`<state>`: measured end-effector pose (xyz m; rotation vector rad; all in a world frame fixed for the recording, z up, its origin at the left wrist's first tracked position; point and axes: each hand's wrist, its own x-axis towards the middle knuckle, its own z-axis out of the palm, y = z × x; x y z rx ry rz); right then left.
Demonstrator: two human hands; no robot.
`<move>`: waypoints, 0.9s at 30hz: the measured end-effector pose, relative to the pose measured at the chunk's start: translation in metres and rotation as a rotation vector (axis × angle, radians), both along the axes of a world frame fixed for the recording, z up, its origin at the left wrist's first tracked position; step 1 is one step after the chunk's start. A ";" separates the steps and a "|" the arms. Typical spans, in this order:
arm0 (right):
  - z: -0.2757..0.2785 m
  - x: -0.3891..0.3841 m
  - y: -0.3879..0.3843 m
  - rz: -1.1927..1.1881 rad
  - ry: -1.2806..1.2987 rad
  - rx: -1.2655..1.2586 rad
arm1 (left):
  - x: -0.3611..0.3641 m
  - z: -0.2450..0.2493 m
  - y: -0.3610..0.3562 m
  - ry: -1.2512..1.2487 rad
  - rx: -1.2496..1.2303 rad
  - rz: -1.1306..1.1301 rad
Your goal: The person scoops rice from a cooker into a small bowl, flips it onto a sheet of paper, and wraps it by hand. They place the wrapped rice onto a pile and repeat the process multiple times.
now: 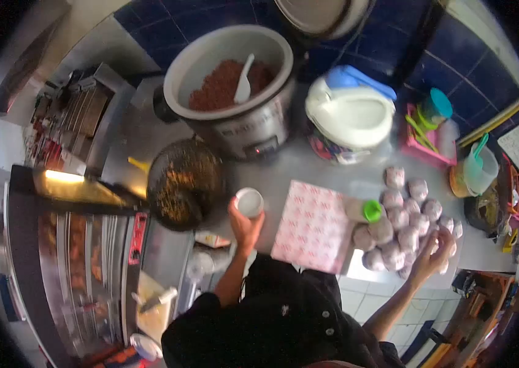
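Note:
My left hand [246, 228] is wrapped round a small white cup [249, 202], its open top facing up, beside the dark pan [184, 184] of brown food. At the right, my right hand [436, 254] touches the far right side of a cluster of paper-wrapped bundles [408, 238]; its fingers are bent, and whether they grip one is unclear. Between the hands lies a stack of pink-patterned paper [311, 227]. A bottle with a green cap [371, 211] lies between the paper and the bundles.
A large cooker [229, 126] with reddish rice and a white paddle [243, 86] stands behind the pan. Further right are a white lidded container [351, 119], a pink basket [426, 147] and a clear jug [479, 168]. A knife [158, 300] lies at lower left.

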<state>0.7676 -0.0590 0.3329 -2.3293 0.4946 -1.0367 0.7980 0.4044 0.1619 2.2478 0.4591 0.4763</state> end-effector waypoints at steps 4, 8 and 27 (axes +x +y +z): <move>0.082 0.093 0.173 0.525 0.036 -0.003 | 0.020 0.013 0.026 -0.039 -0.333 -0.279; 0.139 0.223 0.291 0.998 -0.018 -0.289 | 0.033 0.064 0.048 0.062 -0.396 -0.435; 0.071 0.511 0.452 1.061 0.719 -1.699 | 0.095 0.045 0.114 0.216 -0.825 -0.817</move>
